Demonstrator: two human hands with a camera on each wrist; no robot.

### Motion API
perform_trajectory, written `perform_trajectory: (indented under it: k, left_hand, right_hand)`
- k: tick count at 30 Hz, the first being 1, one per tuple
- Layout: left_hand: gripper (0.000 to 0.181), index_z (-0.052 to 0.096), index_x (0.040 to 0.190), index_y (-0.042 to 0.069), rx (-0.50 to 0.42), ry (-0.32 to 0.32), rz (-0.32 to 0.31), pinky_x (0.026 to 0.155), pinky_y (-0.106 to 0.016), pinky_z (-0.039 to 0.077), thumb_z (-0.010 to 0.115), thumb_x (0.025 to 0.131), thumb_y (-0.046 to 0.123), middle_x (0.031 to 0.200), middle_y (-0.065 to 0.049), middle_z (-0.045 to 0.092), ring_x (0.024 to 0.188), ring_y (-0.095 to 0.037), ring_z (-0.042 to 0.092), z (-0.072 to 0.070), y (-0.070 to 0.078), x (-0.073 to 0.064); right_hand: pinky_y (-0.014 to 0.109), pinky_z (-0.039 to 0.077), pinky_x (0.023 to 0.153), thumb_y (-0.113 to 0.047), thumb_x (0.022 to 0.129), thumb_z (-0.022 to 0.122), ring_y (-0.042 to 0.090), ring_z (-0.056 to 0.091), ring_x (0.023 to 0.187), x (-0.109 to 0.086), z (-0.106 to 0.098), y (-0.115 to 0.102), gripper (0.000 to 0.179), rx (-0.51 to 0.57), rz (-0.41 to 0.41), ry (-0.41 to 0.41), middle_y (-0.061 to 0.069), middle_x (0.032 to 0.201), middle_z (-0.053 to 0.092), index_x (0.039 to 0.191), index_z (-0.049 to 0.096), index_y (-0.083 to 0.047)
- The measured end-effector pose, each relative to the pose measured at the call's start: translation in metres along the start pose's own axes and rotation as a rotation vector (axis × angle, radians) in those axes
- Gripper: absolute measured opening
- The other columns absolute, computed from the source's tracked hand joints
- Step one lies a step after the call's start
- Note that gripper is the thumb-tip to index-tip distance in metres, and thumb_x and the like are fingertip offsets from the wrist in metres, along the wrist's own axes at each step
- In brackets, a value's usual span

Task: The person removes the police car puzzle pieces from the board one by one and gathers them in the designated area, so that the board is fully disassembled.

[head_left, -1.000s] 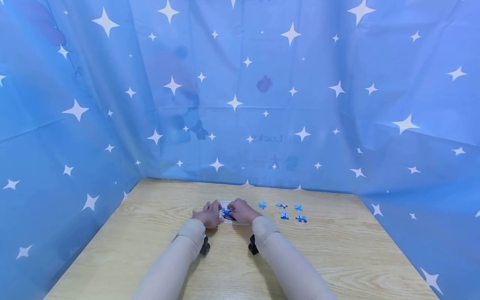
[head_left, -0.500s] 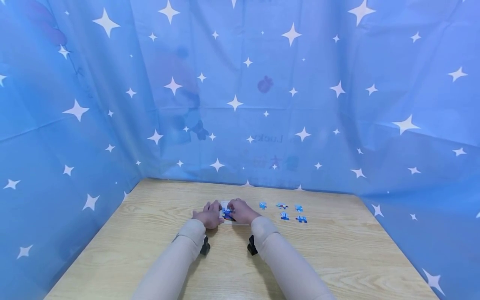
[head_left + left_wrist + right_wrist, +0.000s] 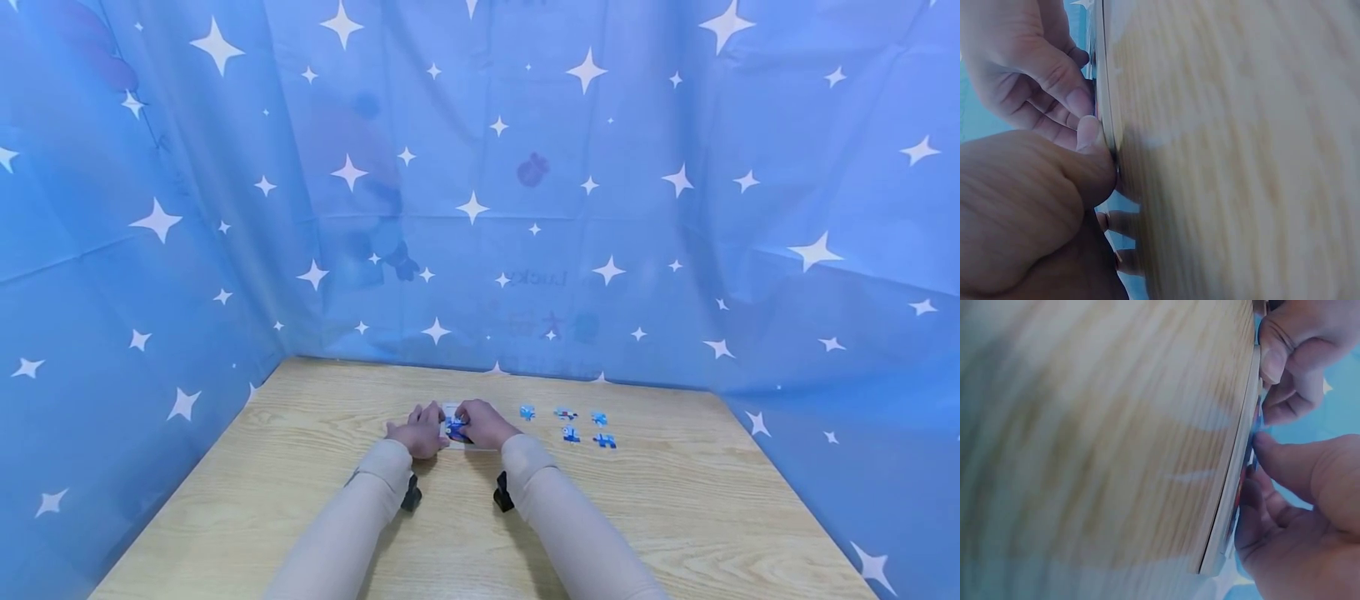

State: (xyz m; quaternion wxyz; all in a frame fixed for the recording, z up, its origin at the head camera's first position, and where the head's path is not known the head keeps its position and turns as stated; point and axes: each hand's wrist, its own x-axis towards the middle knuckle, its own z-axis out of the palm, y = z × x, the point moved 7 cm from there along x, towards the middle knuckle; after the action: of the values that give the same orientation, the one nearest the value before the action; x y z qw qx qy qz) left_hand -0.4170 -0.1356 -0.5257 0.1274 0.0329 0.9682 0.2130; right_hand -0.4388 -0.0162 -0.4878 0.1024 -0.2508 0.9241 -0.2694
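Note:
A small jigsaw puzzle tray (image 3: 480, 447) with a pale rim lies on the table, blue printed pieces (image 3: 454, 427) showing between the hands. My left hand (image 3: 418, 433) holds the tray at its left side, its thumb (image 3: 1092, 139) against the near edge. Over the tray, my right hand (image 3: 486, 425) pinches at a puzzle piece, thumb (image 3: 1285, 464) and fingers down at the surface. Most of that piece is hidden by the fingers. Seen edge-on in the right wrist view, the tray's side (image 3: 1227, 481) lies flat on the wood.
Right of the tray, several loose blue puzzle pieces (image 3: 571, 433) lie spread in two rough rows on the wooden table (image 3: 675, 500). A blue curtain (image 3: 480, 167) with white stars hangs behind and along both sides. Black wrist mounts (image 3: 502, 492) sit under the forearms.
Both hands stay in nearly the same place at the tray, with the right hand making only slight movements. The loose pieces keep their places; the head view shifts slightly.

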Motion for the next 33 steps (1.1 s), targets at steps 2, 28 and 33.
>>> perform_trajectory:
  k: [2, 28, 33]
  left_hand:
    - [0.049, 0.037, 0.147, 0.015, -0.002, 0.004, 0.002, 0.11, -0.079, 0.004, 0.051, 0.106, 0.037, 0.168, -0.009, 0.018, 0.156, -0.031, 0.006, 0.0005, -0.0001, 0.0002]
    - [0.045, 0.038, 0.143, 0.016, 0.003, -0.01, -0.007, 0.111, -0.078, 0.003, 0.053, 0.105, 0.036, 0.169, -0.007, 0.013, 0.156, -0.031, 0.004, 0.0045, -0.0022, 0.0053]
    - [0.036, 0.041, 0.135, 0.018, -0.013, -0.01, 0.002, 0.111, -0.079, 0.002, 0.052, 0.106, 0.036, 0.169, -0.007, 0.013, 0.156, -0.032, 0.004, 0.0029, -0.0019, 0.0037]
  right_hand:
    - [0.046, 0.051, 0.099, 0.001, 0.098, 0.063, 0.03, 0.063, 0.112, 0.0002, 0.0005, 0.0005, 0.022, 0.006, 0.004, 0.006, 0.014, 0.113, 0.066, 0.12, 0.064, 0.001]
    - [0.046, 0.052, 0.095, 0.002, 0.097, 0.062, 0.029, 0.063, 0.105, -0.0035, -0.0003, -0.0014, 0.018, 0.035, 0.022, 0.02, 0.014, 0.108, 0.065, 0.115, 0.063, 0.001]
    - [0.046, 0.052, 0.095, 0.002, 0.097, 0.062, 0.027, 0.062, 0.105, -0.0038, -0.0008, -0.0011, 0.019, 0.025, 0.022, 0.028, 0.013, 0.108, 0.065, 0.116, 0.063, 0.0]
